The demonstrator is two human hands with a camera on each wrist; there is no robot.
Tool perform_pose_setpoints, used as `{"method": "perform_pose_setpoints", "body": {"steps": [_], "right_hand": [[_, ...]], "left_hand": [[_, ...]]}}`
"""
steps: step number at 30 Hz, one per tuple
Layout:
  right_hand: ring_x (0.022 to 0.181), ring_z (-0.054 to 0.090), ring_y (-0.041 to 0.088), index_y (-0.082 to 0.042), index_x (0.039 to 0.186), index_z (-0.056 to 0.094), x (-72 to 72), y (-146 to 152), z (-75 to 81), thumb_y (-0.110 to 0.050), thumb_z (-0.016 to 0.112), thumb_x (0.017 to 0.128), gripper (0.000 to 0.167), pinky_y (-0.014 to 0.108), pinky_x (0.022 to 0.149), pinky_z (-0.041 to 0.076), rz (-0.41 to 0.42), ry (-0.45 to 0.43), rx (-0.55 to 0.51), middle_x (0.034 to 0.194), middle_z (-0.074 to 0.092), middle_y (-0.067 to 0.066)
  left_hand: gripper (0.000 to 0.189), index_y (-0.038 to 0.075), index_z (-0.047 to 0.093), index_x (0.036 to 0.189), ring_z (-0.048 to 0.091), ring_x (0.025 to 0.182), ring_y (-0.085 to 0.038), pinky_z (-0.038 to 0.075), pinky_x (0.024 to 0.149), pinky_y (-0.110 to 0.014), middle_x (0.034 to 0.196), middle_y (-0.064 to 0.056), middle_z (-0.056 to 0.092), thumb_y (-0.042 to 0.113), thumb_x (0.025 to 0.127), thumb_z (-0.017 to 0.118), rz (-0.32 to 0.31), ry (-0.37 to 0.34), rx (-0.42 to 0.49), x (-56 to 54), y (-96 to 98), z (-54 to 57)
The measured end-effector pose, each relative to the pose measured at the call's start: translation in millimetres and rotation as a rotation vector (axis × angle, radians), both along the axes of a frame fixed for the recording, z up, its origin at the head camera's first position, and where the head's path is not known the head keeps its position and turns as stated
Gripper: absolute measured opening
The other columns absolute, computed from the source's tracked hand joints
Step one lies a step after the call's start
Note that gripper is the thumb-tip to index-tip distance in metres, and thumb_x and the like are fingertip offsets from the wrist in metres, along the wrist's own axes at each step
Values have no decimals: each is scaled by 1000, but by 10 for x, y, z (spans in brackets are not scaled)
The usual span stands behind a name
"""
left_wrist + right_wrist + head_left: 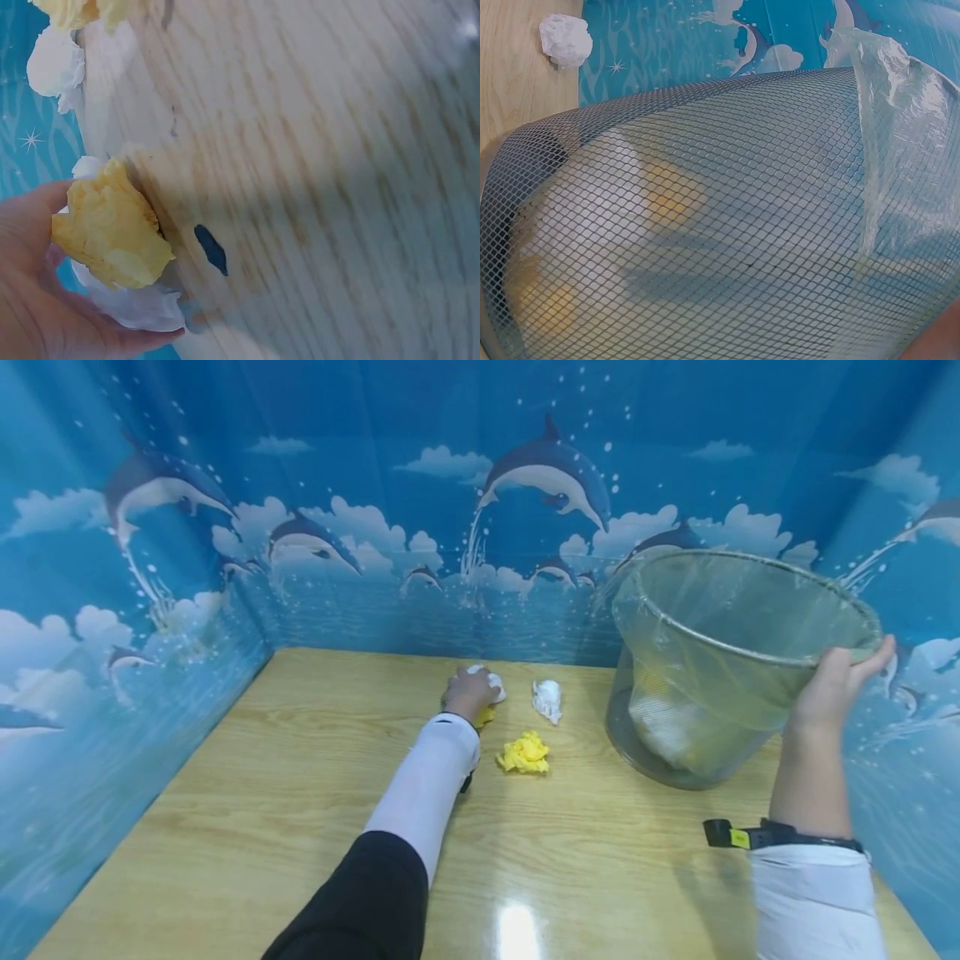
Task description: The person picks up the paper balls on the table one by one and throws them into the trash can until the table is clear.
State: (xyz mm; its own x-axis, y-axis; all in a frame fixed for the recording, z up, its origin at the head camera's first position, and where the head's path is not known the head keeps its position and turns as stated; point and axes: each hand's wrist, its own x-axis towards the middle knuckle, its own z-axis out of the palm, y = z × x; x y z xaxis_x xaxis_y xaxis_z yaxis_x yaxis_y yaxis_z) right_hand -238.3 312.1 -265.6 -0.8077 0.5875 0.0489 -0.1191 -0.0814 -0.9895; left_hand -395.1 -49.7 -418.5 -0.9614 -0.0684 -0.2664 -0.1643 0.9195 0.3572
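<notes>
My left hand (467,695) is at the back of the table, its thumb and fingers around a white crumpled paper ball (135,304) and a yellow crumpled paper ball (112,225). Most fingertips are hidden behind the paper. Another yellow paper ball (525,752) lies just right of that wrist, and a second white one (547,700) sits behind it. On the right, my right hand (825,689) grips the rim of a mesh wastebasket (750,247), which leans to the right. White and yellow shapes show blurrily through its mesh.
A translucent bag (675,643) lines the wastebasket and folds over its rim. The wood-grain table (285,793) is bounded by a blue dolphin-print curtain (420,527) at the back and sides. A dark mark (211,249) shows on the tabletop in the left wrist view.
</notes>
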Motion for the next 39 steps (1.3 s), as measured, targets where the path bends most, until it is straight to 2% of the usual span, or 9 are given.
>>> {"method": "perform_pose_setpoints", "body": {"steps": [5,12,17,19,21,25,27,31,39], "right_hand": [[140,-14,-8,-43,149,-20,11,2,13,-23,20,99,67,18,114,-2,6,-4,-6,156,-25,-22],[140,-14,-8,-44,148,-20,6,16,0,-25,20,99,67,19,115,-1,12,-8,-5,155,-25,-22],[140,-14,-8,-45,148,-20,-11,39,-12,-25,21,99,67,19,115,-2,7,-9,-2,155,-24,-23],[140,-15,-8,-45,148,-20,-16,46,-19,-26,22,100,67,20,116,-3,7,-16,1,155,-25,-24],[140,-15,-7,-46,148,-21,-20,49,-21,-25,22,100,67,21,116,-3,11,-21,2,154,-25,-24],[140,-14,-8,-45,148,-20,-16,42,-14,-25,21,100,67,20,115,0,11,-17,1,155,-24,-24],[140,-14,-7,-45,148,-21,-10,41,0,-24,22,100,68,21,114,1,13,-18,-2,154,-25,-24],[140,-15,-7,-44,148,-21,-6,24,22,-24,22,100,68,21,114,1,16,-19,-6,155,-25,-23],[140,-15,-7,-43,149,-20,9,-1,30,-26,21,100,66,19,115,-2,12,-18,-5,155,-24,-22]], "left_hand": [[53,28,37,149,30,138,-44,43,99,-61,156,-20,20,44,99,48,-19,-9,3,-16,28,-11],[53,20,40,148,22,143,-45,33,111,-56,157,-25,15,37,99,50,-106,53,41,102,-22,3],[48,16,45,145,15,145,-45,29,115,-53,156,-27,19,32,100,50,-134,79,17,44,-6,-78],[45,14,48,142,18,144,-46,31,115,-51,155,-29,19,27,100,50,-118,102,1,11,-5,-117],[40,12,53,136,28,139,-48,38,109,-51,154,-32,20,21,98,52,-99,157,-10,-102,-9,-252],[35,8,57,131,41,128,-46,46,101,-48,151,-33,19,12,97,49,-66,176,20,-160,-17,-295],[34,5,57,131,41,129,-44,44,104,-48,148,-31,28,12,99,48,-66,167,29,-68,-26,-180],[33,4,54,131,47,122,-41,45,101,-47,138,-28,40,16,102,46,-53,212,48,22,-71,-93],[37,7,48,137,50,124,-35,47,100,-44,139,-23,43,17,102,46,-85,267,155,31,-198,9]]}}
